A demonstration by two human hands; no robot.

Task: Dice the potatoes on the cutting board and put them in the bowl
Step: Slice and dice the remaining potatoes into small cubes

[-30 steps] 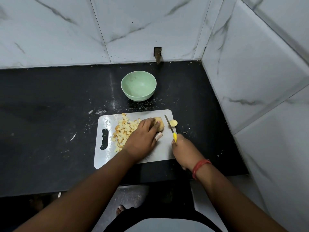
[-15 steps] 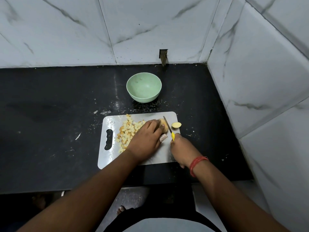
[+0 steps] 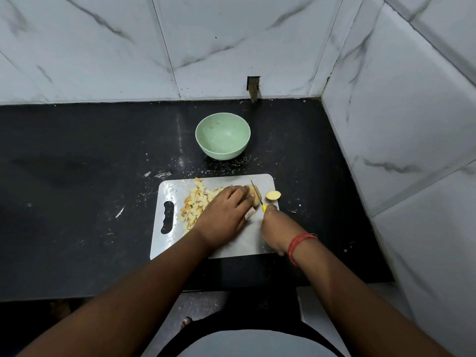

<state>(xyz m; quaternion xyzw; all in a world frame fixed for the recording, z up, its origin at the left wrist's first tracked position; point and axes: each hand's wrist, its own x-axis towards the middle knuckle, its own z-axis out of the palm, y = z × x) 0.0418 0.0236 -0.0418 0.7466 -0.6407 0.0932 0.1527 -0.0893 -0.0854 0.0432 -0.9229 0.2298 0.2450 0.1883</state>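
Left hand (image 3: 224, 215) steadies potato (image 3: 255, 197); right hand (image 3: 277, 231) grips knife (image 3: 257, 195).

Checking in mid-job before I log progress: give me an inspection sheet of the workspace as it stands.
Surface: black counter, dusted with pale crumbs and specks.
Job's things: cutting board holds a pile of diced potato at its left, a whole potato under the knife, and a cut end piece at its right edge. Green bowl behind the board, empty.
Clutter: small pale scraps left of the board.
Grippers: left hand holds the potato; right hand grips the yellow knife handle.
Cables: nothing seen.
Surroundings: marble-look tiled walls behind and right; small wall notch.
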